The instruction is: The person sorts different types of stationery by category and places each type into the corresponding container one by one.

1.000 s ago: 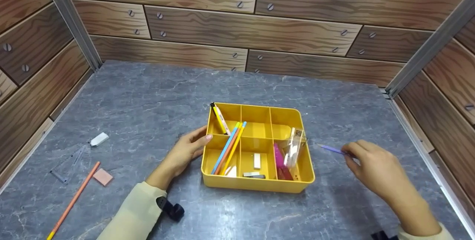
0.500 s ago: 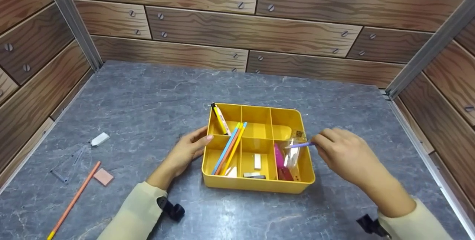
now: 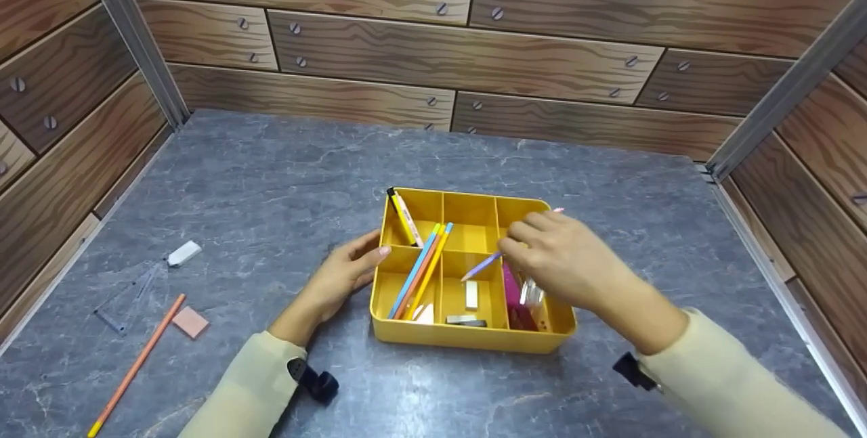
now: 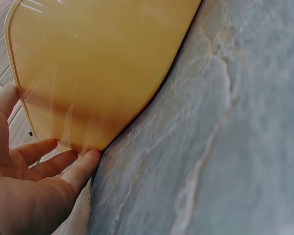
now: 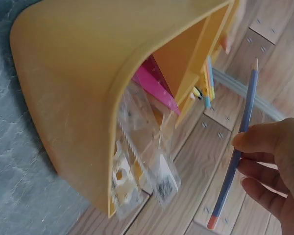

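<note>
A yellow divided organizer box [image 3: 467, 338] sits on the table. My left hand [image 3: 342, 274] holds its left side; the thumb reaches over the rim and the fingertips rest on the outer wall, as the left wrist view shows. Over the box's right compartments, my right hand [image 3: 559, 252] pinches a purple pencil [image 5: 239, 142]. The pencil's sharpened tip points left, over the front middle compartment, where a white eraser [image 3: 471, 296] lies. Below the right hand are a magenta ruler [image 5: 154, 88] and clear plastic rulers [image 5: 147, 147], partly hidden in the head view.
Coloured pencils [image 3: 421, 275] lean in the front left compartment, and a yellow-and-black pen [image 3: 401, 218] stands behind them. Left on the table [image 3: 284, 174] lie an orange pencil [image 3: 139, 363], a pink eraser [image 3: 191, 322], a white eraser [image 3: 183, 253] and a clear set square [image 3: 112, 319]. Wood-patterned walls surround it.
My right hand has moved left with the purple pencil, from beside the box to over its right compartments. My left hand and the box stay in place.
</note>
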`<action>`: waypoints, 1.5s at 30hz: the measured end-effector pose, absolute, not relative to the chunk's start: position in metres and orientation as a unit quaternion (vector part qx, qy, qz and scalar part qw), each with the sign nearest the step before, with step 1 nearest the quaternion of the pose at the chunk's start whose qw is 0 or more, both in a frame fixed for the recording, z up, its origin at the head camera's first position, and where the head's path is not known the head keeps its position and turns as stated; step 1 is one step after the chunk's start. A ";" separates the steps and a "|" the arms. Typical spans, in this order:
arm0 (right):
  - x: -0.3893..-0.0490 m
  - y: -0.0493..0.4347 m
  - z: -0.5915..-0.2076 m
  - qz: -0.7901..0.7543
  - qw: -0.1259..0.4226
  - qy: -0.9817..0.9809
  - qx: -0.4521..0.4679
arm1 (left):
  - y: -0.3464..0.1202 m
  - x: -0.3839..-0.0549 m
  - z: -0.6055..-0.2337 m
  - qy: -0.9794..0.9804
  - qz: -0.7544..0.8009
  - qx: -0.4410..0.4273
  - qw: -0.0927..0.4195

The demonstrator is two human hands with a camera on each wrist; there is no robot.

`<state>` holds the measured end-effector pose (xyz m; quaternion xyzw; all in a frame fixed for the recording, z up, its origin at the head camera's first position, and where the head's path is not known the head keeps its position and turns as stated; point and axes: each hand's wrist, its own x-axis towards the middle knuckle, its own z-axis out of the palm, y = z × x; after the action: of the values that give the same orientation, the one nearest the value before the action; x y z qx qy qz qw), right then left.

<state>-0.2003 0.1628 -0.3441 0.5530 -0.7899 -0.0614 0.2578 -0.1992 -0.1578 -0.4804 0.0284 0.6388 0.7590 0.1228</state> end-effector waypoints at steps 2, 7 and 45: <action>-0.202 0.154 -0.344 -0.087 0.249 -0.786 0.559 | -0.157 -0.199 -0.480 0.637 0.761 0.029 0.121; -0.206 0.131 -0.347 -0.140 0.218 -0.783 0.565 | -0.155 -0.200 -0.480 0.637 0.761 0.028 0.116; -0.194 0.145 -0.381 0.127 0.240 -0.824 0.497 | -0.158 -0.198 -0.482 0.635 0.763 0.032 0.118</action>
<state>-0.1938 0.1454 -0.3815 0.4975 -0.8237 0.1275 0.2403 -0.1978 -0.1579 -0.4823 0.0323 0.6349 0.7629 0.1175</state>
